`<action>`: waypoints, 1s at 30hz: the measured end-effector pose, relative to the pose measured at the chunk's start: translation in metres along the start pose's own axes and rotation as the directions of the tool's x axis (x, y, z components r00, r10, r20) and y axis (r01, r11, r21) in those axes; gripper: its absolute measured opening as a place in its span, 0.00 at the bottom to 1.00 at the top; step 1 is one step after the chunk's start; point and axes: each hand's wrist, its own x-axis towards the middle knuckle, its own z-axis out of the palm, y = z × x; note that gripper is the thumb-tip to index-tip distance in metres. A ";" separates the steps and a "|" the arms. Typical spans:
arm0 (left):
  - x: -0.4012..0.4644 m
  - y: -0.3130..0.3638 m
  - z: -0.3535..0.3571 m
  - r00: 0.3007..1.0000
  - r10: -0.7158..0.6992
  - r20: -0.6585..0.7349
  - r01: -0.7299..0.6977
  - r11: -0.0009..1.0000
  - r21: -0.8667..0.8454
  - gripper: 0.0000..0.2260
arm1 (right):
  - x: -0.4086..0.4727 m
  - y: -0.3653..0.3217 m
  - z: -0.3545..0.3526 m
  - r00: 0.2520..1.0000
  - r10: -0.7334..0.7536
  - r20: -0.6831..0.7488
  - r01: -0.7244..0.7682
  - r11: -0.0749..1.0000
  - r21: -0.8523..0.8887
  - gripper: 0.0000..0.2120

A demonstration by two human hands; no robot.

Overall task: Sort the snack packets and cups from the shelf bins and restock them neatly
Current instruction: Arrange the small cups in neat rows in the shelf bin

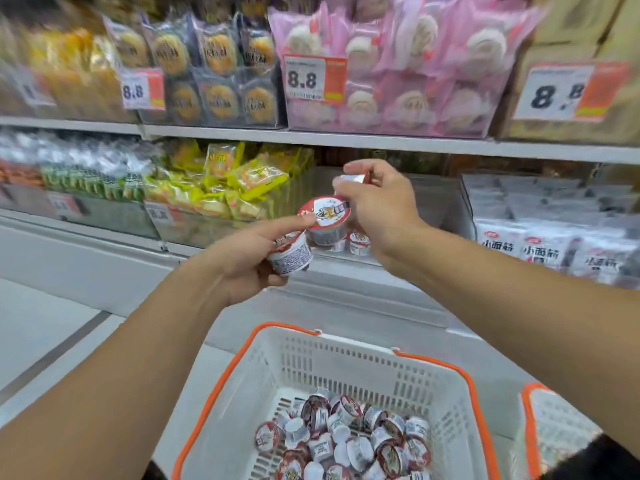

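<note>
White slotted plastic basket with orange rim (460,379) sits nearest, part-filled with small foil-lidded cups (343,441). Left hand (242,261) curls round 1 white cup (290,255), thumb on the lid of a 2nd cup (325,216). Right hand (377,202) pinches a 3rd cup (349,180) at fingertips, above the clear shelf bin (433,202) holding a few more cups. Likely light, rigid walls, thin lids: grip sidewalls, not foil. Smooth plastic, may slip when stacked.

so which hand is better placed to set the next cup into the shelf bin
Right. The right hand is raised nearest the bin, pinching a cup; the left hand sits lower, gripping two cups.
</note>
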 end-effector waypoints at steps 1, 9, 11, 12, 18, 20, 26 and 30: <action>0.008 0.008 -0.004 0.997 0.038 -0.065 -0.038 0.999 0.012 0.12 | 0.014 -0.004 -0.003 0.999 -0.045 0.020 0.046 0.998 -0.042 0.09; 0.079 -0.009 -0.042 0.823 0.266 -0.502 -0.163 0.957 0.240 0.13 | 0.096 0.070 0.017 0.815 0.235 0.530 0.343 0.541 -0.768 0.20; 0.089 -0.015 -0.045 0.833 0.298 -0.466 -0.177 0.942 0.287 0.16 | 0.100 0.088 0.031 0.706 0.307 0.638 0.457 0.491 -0.741 0.20; 0.093 -0.017 -0.046 0.830 0.317 -0.459 -0.178 0.930 0.321 0.16 | 0.104 0.098 0.036 0.662 0.352 0.662 0.499 0.451 -0.739 0.21; 0.103 -0.025 -0.053 0.782 0.384 -0.492 -0.214 0.905 0.368 0.15 | 0.116 0.110 0.043 0.713 0.341 0.613 0.514 0.341 -0.787 0.26; 0.104 -0.027 -0.052 0.781 0.385 -0.493 -0.219 0.907 0.361 0.14 | 0.117 0.106 0.042 0.777 0.336 0.533 0.461 0.273 -0.844 0.22; 0.106 -0.028 -0.041 0.751 0.398 -0.527 -0.237 0.907 0.348 0.14 | 0.119 0.105 0.032 0.713 0.505 0.487 0.345 0.353 -0.870 0.16; 0.105 -0.028 -0.035 0.750 0.399 -0.528 -0.234 0.906 0.353 0.14 | 0.121 0.107 0.029 0.691 0.499 0.523 0.312 0.446 -0.839 0.09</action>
